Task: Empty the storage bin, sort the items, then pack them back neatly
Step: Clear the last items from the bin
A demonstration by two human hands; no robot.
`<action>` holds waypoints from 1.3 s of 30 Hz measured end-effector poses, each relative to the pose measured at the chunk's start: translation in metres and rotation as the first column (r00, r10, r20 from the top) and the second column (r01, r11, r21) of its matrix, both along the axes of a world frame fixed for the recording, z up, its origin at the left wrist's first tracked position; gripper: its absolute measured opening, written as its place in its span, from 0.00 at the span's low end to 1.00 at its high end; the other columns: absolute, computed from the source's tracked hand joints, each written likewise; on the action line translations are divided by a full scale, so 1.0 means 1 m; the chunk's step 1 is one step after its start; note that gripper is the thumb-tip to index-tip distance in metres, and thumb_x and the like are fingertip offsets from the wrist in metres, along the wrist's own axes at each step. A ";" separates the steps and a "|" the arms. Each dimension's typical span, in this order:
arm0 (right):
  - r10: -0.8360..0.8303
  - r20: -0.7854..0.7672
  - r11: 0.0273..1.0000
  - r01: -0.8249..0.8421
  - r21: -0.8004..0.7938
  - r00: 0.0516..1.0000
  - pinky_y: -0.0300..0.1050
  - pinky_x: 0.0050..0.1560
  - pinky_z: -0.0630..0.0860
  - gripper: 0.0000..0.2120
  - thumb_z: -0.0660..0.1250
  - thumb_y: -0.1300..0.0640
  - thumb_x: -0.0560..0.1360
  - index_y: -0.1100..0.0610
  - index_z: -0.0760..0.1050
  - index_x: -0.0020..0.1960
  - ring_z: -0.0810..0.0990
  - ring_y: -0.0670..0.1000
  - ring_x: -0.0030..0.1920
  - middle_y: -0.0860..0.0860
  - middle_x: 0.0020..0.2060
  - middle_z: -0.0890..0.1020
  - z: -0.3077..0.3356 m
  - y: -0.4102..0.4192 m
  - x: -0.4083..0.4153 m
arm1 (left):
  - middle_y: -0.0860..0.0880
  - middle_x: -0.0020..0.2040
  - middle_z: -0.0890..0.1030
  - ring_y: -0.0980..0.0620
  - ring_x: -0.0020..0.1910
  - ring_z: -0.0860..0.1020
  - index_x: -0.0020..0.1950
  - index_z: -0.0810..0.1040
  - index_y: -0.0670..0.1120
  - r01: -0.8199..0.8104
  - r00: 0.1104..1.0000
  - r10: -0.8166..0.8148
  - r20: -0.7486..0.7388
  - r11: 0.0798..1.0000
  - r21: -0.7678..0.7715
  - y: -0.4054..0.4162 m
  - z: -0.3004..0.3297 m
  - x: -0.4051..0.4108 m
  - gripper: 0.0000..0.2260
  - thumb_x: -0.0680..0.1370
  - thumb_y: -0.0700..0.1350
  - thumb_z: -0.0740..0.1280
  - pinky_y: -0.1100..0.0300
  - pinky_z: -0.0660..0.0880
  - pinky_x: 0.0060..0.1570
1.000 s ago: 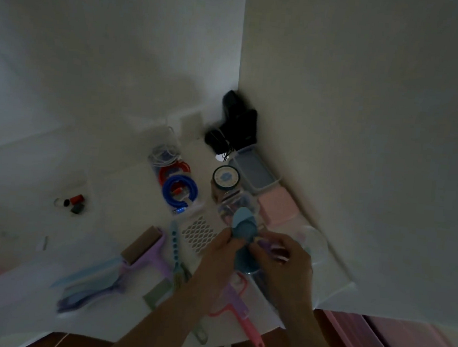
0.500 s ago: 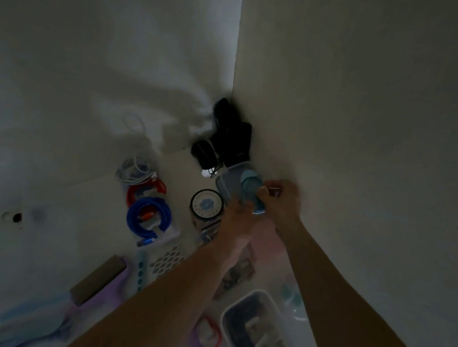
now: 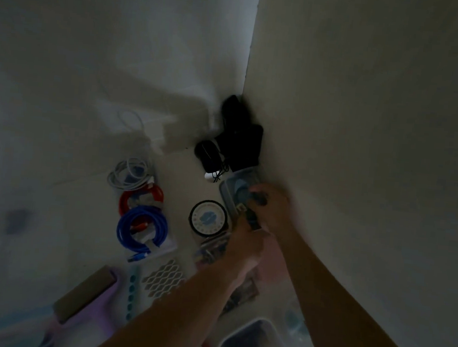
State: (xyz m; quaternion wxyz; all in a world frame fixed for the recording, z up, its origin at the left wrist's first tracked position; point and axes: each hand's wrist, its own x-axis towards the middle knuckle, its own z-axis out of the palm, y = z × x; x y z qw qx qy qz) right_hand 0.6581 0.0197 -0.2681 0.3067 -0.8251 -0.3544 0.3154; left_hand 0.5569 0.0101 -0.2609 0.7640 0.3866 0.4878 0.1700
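Fingers of the right hand [image 3: 271, 202] curl over a blue rounded item [image 3: 240, 191] and press it down into a small clear container [image 3: 229, 198] that stands against the right-hand wall, just below a cluster of black gadgets [image 3: 238, 143] in the corner; the dim light hides what the item is. Fingers of the left hand [image 3: 246, 244] close around the container's near end, pinching something dark and narrow there that cannot be identified. The step appears to be sorting: small things go into their own tub while the rest lie spread across the white surface [image 3: 65, 228]. Just left of the hands sits a round tin [image 3: 209, 218] with a blue mark on its pale lid; any lettering is too blurred to read. Farther left lie a blue coiled cable [image 3: 142, 228], a red coiled cable [image 3: 141, 196] and a white coiled cable [image 3: 129, 175]. A second clear tub [image 3: 254, 344] sits at the bottom edge. The next move probably calls for letting go cleanly and steadying the container so it does not slide. No brand or label is legible anywhere.
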 end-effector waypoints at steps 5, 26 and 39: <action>-0.151 0.450 0.987 0.110 0.117 0.880 0.45 0.45 0.73 0.07 0.66 0.61 0.77 0.57 0.80 0.53 0.81 0.59 0.47 0.57 0.47 0.83 0.021 -0.042 -0.017 | 0.46 0.64 0.76 0.51 0.58 0.78 0.72 0.66 0.43 0.135 0.981 -0.112 -0.160 0.980 0.143 0.002 0.001 -0.007 0.19 0.82 0.43 0.62 0.56 0.79 0.57; 0.189 0.692 0.895 -0.413 0.171 0.696 0.42 0.36 0.80 0.09 0.62 0.53 0.74 0.51 0.82 0.43 0.79 0.52 0.44 0.47 0.38 0.82 0.054 -0.097 -0.021 | 0.46 0.49 0.77 0.54 0.42 0.77 0.61 0.74 0.46 -0.147 0.989 0.146 0.014 0.978 0.148 -0.021 0.078 -0.020 0.15 0.79 0.30 0.62 0.70 0.74 0.40; -0.019 0.284 0.762 -0.170 0.625 0.959 0.39 0.51 0.77 0.09 0.71 0.53 0.76 0.55 0.82 0.54 0.81 0.45 0.50 0.45 0.51 0.82 0.176 -0.112 -0.057 | 0.49 0.44 0.85 0.46 0.44 0.84 0.63 0.71 0.61 -0.310 0.948 0.318 0.030 0.895 0.320 -0.014 0.143 -0.085 0.17 0.81 0.39 0.63 0.53 0.80 0.39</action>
